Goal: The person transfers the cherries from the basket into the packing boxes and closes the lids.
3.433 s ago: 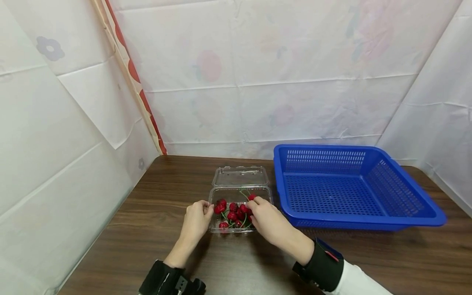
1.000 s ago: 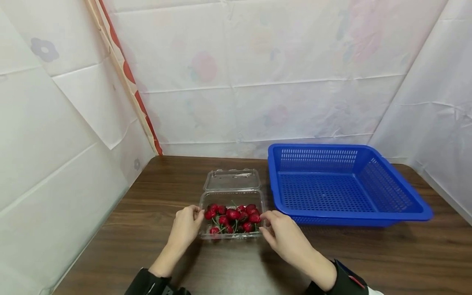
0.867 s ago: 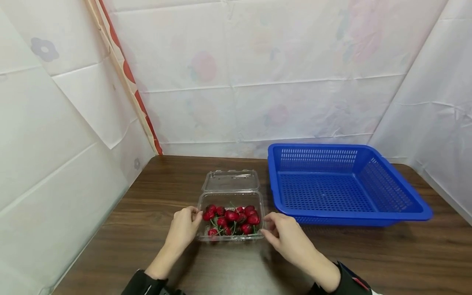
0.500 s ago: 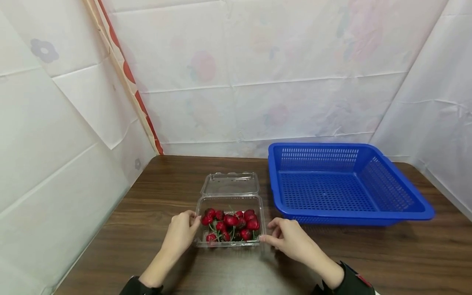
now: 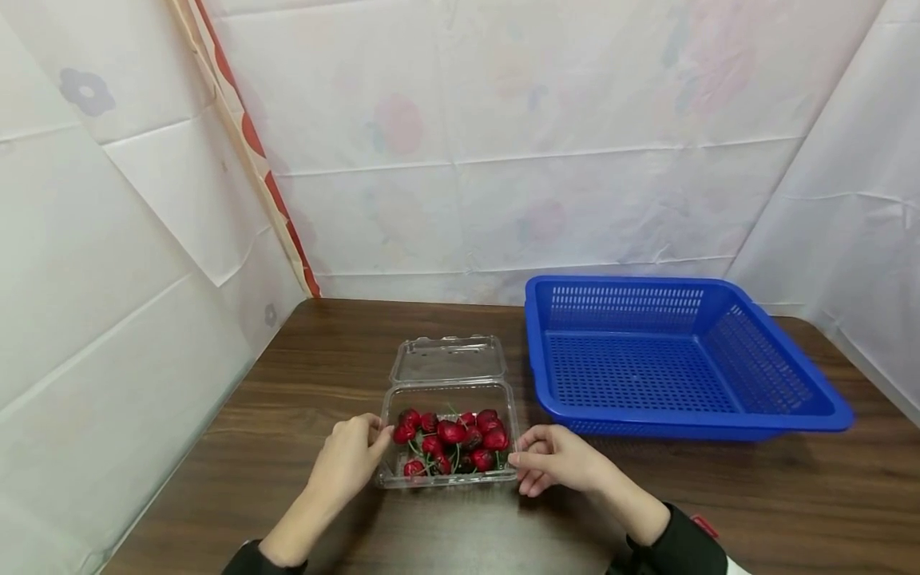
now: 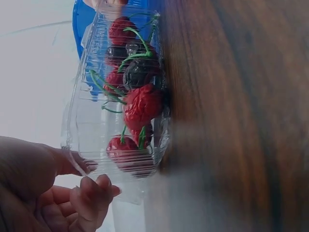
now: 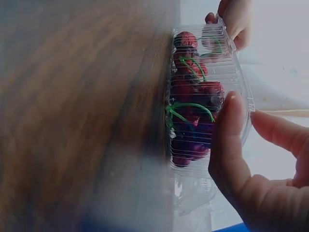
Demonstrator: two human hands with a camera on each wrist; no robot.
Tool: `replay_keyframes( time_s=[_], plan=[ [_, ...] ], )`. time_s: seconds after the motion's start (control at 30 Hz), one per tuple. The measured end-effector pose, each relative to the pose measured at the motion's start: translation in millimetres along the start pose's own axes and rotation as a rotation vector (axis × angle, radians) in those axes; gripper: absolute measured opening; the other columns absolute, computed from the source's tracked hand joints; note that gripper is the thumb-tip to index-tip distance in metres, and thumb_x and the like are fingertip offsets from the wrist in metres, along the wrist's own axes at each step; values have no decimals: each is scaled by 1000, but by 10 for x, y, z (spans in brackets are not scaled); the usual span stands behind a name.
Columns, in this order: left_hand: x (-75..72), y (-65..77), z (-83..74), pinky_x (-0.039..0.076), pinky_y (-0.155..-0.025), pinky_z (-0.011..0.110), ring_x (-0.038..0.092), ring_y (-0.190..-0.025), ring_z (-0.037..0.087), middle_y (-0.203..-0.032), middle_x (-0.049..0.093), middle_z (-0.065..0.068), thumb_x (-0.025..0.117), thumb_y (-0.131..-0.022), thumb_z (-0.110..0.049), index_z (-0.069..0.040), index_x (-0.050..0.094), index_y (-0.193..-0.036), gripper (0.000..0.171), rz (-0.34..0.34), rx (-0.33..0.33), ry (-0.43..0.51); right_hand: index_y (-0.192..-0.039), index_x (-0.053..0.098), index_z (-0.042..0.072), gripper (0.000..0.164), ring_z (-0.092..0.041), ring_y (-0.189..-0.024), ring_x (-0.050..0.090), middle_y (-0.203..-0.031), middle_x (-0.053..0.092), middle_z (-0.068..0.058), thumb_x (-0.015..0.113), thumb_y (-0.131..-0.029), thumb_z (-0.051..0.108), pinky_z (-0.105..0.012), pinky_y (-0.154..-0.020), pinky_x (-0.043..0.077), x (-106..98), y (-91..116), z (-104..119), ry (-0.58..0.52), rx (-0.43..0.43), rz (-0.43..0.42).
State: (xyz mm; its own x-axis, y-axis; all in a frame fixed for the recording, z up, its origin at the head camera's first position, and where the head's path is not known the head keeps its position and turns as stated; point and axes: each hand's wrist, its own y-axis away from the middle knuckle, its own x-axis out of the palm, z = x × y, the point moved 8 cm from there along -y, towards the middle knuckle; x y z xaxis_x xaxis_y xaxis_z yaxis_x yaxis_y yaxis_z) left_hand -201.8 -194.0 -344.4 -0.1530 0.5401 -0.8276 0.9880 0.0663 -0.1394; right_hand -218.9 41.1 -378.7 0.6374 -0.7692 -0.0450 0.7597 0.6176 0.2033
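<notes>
A clear plastic clamshell box (image 5: pixel 446 394) lies on the wooden table, its hinged lid (image 5: pixel 450 359) folded back flat away from me. Several red cherries with green stems (image 5: pixel 451 432) lie on the box's floor. At the left wall, my left hand (image 5: pixel 345 459) pinches the rim between thumb and fingers, as the left wrist view shows (image 6: pixel 72 191). My right hand (image 5: pixel 561 461) holds the opposite side: in the right wrist view one finger (image 7: pixel 229 140) lies along the outer wall while the other digit meets the rim. Both hands touch only the box, not the cherries.
A blue perforated plastic basket (image 5: pixel 690 423) stands to the right, close to the box and my right hand. White patterned cloth (image 5: pixel 467 224) hangs behind the table and on both sides. Brown tabletop (image 5: pixel 302 383) stretches left of the box.
My right hand has left the cherries inside and taken the box's right side. Both hands have drawn the box, lid open, nearer to me and a little left. The basket stays put.
</notes>
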Motion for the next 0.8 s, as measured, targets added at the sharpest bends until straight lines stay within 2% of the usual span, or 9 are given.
replay_keyframes(
  time_s=[0.13,0.2,0.43,0.57,0.7,0.8],
  plan=[
    [-15,-28,7,27,-37,21,35,-39,7,-52,48,0,58,-85,-18,5,63,-88,24,40,-2,-23,-98,45,-10,26,-16,-59,60,-73,60,-10,58,-84,9,-30,-57,50,1,-8,-34,-78,7,9],
    [-30,-61,20,28,-38,22,35,-40,8,-50,45,-1,59,-85,-23,5,63,-89,29,57,-10,-31,-98,43,-10,26,-16,-60,60,-74,60,-9,58,-84,7,-28,-57,50,10,-12,-41,-115,8,23],
    [-103,-307,92,37,-45,28,45,-48,12,-69,59,7,57,-86,-29,9,61,-96,39,97,-26,-36,-98,41,-9,24,-15,-62,60,-75,61,-9,56,-84,4,-26,-58,50,36,-17,-52,-193,11,59],
    [-127,-496,113,43,-54,33,55,-62,20,-80,62,14,57,-86,-27,9,61,-95,37,82,-13,-42,-97,41,-8,22,-15,-62,60,-74,61,-7,55,-84,3,-25,-58,49,49,-29,-46,-210,7,78],
    [-94,-694,124,45,-63,40,58,-78,30,-90,61,19,56,-87,-25,9,60,-96,36,84,-20,-46,-96,41,-7,21,-14,-62,60,-73,60,-7,55,-84,3,-25,-58,49,51,-29,-44,-211,5,86],
    [-46,-832,155,45,-62,38,57,-77,28,-89,61,18,55,-87,-25,9,60,-96,35,114,-54,-30,-96,41,-7,21,-14,-62,60,-73,60,-7,55,-84,3,-25,-58,49,50,-25,-45,-208,6,85]
  ],
)
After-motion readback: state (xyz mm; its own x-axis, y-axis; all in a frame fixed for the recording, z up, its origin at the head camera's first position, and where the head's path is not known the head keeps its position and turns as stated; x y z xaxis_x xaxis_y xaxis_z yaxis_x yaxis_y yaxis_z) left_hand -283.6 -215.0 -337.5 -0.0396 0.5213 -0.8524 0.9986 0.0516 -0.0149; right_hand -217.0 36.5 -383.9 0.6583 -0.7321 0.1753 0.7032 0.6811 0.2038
